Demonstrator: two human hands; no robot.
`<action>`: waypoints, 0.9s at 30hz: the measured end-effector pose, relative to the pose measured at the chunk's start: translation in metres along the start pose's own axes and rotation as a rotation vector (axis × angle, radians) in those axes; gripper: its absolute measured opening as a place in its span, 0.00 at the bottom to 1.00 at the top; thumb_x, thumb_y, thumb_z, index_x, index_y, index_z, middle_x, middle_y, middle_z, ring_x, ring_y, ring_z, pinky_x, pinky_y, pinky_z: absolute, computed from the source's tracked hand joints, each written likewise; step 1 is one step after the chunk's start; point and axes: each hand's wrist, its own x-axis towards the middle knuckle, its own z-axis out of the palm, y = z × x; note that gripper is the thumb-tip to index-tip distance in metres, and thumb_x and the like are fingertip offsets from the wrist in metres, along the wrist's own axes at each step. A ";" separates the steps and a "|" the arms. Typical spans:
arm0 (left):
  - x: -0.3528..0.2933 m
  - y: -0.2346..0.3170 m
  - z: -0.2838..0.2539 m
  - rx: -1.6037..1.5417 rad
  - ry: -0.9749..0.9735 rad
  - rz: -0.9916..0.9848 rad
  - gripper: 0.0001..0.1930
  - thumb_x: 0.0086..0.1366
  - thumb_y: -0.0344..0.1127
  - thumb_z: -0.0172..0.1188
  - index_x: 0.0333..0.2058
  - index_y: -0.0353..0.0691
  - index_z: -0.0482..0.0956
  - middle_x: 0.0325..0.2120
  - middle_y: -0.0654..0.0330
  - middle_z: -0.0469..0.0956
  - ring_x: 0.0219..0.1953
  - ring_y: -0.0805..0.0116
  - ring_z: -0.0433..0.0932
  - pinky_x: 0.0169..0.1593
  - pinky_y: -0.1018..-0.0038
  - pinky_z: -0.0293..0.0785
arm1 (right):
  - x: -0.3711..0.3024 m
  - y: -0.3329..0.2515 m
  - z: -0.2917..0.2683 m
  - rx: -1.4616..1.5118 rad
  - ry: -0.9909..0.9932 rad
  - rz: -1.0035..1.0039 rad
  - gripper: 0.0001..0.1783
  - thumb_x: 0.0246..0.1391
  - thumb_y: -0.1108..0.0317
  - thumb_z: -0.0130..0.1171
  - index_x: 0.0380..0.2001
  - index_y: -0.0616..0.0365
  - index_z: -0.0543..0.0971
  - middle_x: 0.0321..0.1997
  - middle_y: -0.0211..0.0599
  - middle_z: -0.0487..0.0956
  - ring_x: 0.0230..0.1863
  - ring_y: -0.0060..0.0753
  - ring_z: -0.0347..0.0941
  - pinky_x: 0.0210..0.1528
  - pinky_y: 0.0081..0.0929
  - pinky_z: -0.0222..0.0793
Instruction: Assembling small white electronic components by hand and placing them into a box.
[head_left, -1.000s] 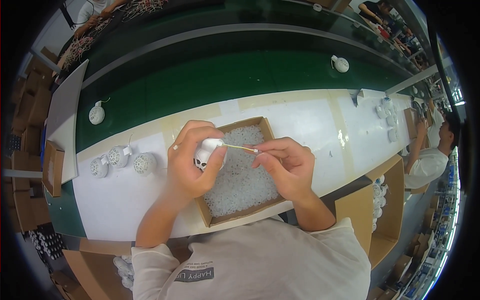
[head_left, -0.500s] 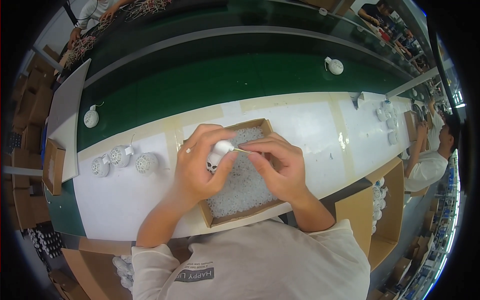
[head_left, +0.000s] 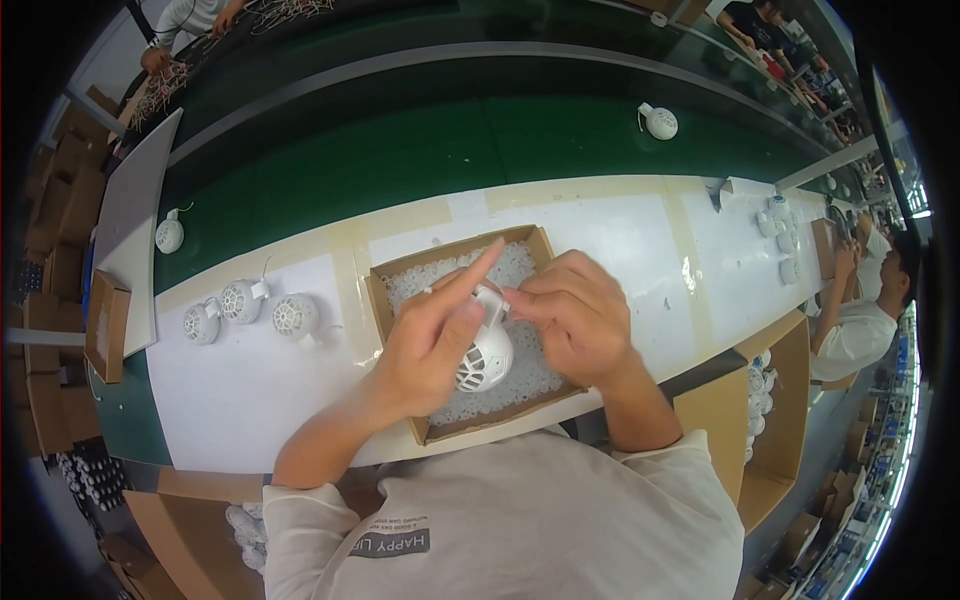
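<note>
A white ball with a lattice shell and a squarish neck (head_left: 487, 362) is held over a shallow cardboard tray (head_left: 378, 305). My left hand (head_left: 425, 350) is closed round its left side, with the forefinger stretched past the neck. Thumb and fingers of my right hand (head_left: 580, 318) are pinched together against the right side of the neck; what lies between them is hidden. Small translucent ring-like pieces (head_left: 535, 385) fill the tray beneath both hands.
Similar balls stand on the white tabletop at left (head_left: 295, 316); another (head_left: 661, 123) lies on the green belt (head_left: 420, 160). An open carton (head_left: 780, 470) of balls is at right, another carton (head_left: 180, 530) at lower left. A co-worker (head_left: 850, 335) sits at right.
The ball has turned so its neck points up and its lattice faces me. My right hand has closed in on the neck; the thin wire it pinched earlier no longer shows.
</note>
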 end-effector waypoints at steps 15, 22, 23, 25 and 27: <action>-0.003 0.009 0.013 0.490 0.097 0.181 0.24 0.69 0.33 0.53 0.62 0.31 0.69 0.29 0.49 0.73 0.29 0.52 0.72 0.35 0.64 0.71 | 0.011 0.001 -0.011 0.078 -0.211 0.128 0.10 0.37 0.78 0.70 0.28 0.62 0.82 0.24 0.36 0.78 0.27 0.37 0.71 0.28 0.31 0.66; -0.080 0.048 -0.069 0.640 0.074 -0.009 0.26 0.62 0.31 0.56 0.60 0.32 0.72 0.31 0.48 0.75 0.32 0.54 0.74 0.39 0.68 0.71 | 0.008 -0.020 0.003 0.330 -0.492 0.419 0.17 0.45 0.72 0.68 0.42 0.59 0.82 0.31 0.40 0.79 0.33 0.41 0.73 0.38 0.34 0.69; -0.101 0.053 -0.087 0.681 0.125 -0.098 0.25 0.62 0.31 0.56 0.59 0.33 0.73 0.31 0.48 0.75 0.32 0.55 0.74 0.39 0.67 0.72 | 0.002 -0.011 0.007 0.259 -0.573 0.424 0.16 0.45 0.71 0.69 0.41 0.59 0.82 0.31 0.41 0.80 0.33 0.42 0.74 0.38 0.34 0.70; -0.148 0.064 -0.111 0.732 0.326 -0.338 0.24 0.63 0.31 0.56 0.58 0.36 0.74 0.32 0.48 0.76 0.33 0.54 0.74 0.41 0.68 0.72 | -0.009 0.006 0.013 0.196 -0.667 0.416 0.15 0.45 0.70 0.69 0.39 0.58 0.82 0.30 0.41 0.80 0.33 0.43 0.74 0.38 0.35 0.70; -0.207 0.073 -0.128 0.735 0.507 -0.655 0.22 0.64 0.32 0.57 0.58 0.40 0.75 0.35 0.48 0.78 0.37 0.53 0.75 0.45 0.66 0.72 | -0.017 0.019 0.026 -0.070 -0.795 0.319 0.10 0.44 0.71 0.69 0.32 0.58 0.82 0.29 0.40 0.81 0.34 0.45 0.76 0.37 0.37 0.72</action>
